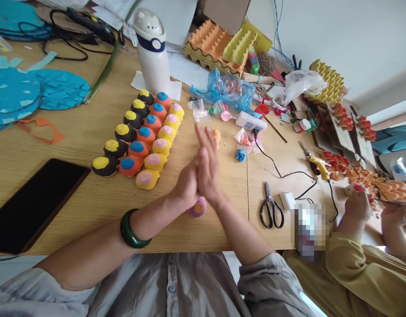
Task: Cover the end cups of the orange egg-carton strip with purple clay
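Observation:
My left hand (189, 179) and my right hand (208, 172) are pressed palm to palm above the table. Their fingers stretch out straight; whatever may lie between the palms is hidden. Just below my wrists, partly covered, sits a small purple ball with an orange top (198, 207). A light orange lump (216, 134) shows beside my right fingertips. Left of my hands stand rows of painted egg-carton cups: black ones with yellow tops (116, 149), orange ones with blue tops (138, 149) and yellow ones with pink tops (156, 162).
At left lies a black phone (38, 204). A white tumbler (153, 57) stands behind the cups. To the right are black-handled scissors (271, 209), a power strip (251, 121) with a cable, and yellow-handled pliers (317, 164). Another person's hands (358, 207) work at far right.

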`<state>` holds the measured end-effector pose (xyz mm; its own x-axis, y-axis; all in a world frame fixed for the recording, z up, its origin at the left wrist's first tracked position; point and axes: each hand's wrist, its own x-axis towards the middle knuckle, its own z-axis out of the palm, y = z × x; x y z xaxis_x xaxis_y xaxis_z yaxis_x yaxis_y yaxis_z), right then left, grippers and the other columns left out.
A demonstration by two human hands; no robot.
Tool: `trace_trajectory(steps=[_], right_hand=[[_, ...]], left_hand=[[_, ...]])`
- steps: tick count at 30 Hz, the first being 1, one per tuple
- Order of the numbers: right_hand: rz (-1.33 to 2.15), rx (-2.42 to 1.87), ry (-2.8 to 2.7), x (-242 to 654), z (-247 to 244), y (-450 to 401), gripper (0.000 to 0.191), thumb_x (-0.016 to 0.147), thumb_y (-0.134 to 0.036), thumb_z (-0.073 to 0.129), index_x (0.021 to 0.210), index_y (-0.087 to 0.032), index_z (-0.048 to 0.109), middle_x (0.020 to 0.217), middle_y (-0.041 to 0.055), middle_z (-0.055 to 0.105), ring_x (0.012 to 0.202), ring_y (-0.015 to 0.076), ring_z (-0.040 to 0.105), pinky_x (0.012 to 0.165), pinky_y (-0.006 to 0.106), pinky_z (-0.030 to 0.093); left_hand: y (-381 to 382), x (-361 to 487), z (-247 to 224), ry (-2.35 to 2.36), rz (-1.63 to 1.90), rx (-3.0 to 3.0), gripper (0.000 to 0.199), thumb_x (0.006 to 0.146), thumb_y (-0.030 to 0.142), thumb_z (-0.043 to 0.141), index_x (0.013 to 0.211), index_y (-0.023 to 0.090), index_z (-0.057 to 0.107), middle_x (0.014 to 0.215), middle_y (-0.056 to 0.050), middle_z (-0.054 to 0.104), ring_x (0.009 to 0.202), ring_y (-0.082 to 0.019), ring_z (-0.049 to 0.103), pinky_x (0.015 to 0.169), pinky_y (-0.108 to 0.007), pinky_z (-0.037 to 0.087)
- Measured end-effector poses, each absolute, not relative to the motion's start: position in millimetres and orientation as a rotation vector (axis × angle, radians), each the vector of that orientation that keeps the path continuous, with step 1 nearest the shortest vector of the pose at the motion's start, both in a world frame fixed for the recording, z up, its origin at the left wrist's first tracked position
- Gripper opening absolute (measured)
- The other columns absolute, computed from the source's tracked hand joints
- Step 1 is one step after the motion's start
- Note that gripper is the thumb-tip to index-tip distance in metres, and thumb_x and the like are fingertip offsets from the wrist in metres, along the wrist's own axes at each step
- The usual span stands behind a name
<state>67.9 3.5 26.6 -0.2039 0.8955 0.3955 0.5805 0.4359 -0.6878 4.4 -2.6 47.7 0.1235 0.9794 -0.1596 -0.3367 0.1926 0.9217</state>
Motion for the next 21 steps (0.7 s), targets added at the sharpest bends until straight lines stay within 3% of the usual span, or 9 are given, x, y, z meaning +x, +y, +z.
trace_trajectory(steps=[3,5,7,11,15,18,21], right_hand=[[0.288,-1.36,-1.895,94,19,43,0.05,0.116,-0.038,0.029,0.161,-0.038,0.053,0.174,0.0003,0.047,0.172,0.0244,0.026,0.141,0.056,0.013],[0.131,-1.377,-1.902,108,12,55,0.043,0.115,-0.039,0.038,0.147,-0.033,0.066,0.166,0.0043,0.057,0.166,0.0266,0.038,0.141,0.058,0.016],[0.041,-1.338,-1.881,115,7,50,0.042,0.115,-0.037,0.037,0.131,-0.026,0.074,0.152,0.0076,0.07,0.153,0.0268,0.055,0.138,0.062,0.023],[0.148,-1.155,-1.798,118,12,20,0.036,0.114,-0.025,0.042,0.125,-0.023,0.075,0.131,0.01,0.081,0.132,0.0232,0.07,0.128,0.055,0.042],[0.127,-1.011,-2.031,118,18,1,0.032,0.108,-0.025,0.057,0.136,-0.026,0.073,0.135,0.0079,0.081,0.133,0.0247,0.069,0.132,0.056,0.039],[0.114,-0.975,-2.116,118,10,0,0.037,0.107,-0.026,0.062,0.144,-0.021,0.069,0.137,0.0103,0.08,0.136,0.0253,0.069,0.134,0.055,0.039],[0.207,-0.964,-2.028,121,2,2,0.032,0.107,-0.026,0.063,0.137,-0.02,0.073,0.127,0.0118,0.083,0.125,0.0252,0.074,0.12,0.049,0.055]], left_hand=[[-16,3,42,0.861,1.123,0.696,0.039,0.106,0.045,0.046,0.117,0.023,0.076,0.112,-0.009,0.082,0.121,-0.027,0.076,0.095,-0.04,0.067],[-21,-2,38,0.804,1.149,0.489,0.022,0.097,0.041,0.066,0.1,0.022,0.077,0.104,-0.006,0.082,0.109,-0.022,0.078,0.092,-0.031,0.066],[-20,-8,35,0.756,1.205,0.424,0.021,0.088,0.036,0.081,0.102,0.02,0.079,0.104,-0.005,0.082,0.108,-0.02,0.078,0.096,-0.029,0.063],[-14,-20,32,0.755,1.243,0.459,0.037,0.08,0.032,0.091,0.112,0.016,0.081,0.104,-0.006,0.083,0.106,-0.022,0.078,0.099,-0.033,0.061],[-6,-25,33,0.788,1.229,0.445,0.019,0.076,0.022,0.088,0.094,0.018,0.08,0.086,0.001,0.077,0.082,-0.013,0.071,0.075,-0.022,0.058],[-2,-26,35,0.751,1.192,0.351,0.006,0.077,0.018,0.08,0.08,0.018,0.075,0.082,0.001,0.072,0.075,-0.01,0.065,0.068,-0.019,0.055],[-1,-27,39,0.714,1.124,0.31,0.009,0.08,0.024,0.079,0.084,0.018,0.074,0.083,0.0,0.071,0.078,-0.012,0.067,0.071,-0.021,0.058]])
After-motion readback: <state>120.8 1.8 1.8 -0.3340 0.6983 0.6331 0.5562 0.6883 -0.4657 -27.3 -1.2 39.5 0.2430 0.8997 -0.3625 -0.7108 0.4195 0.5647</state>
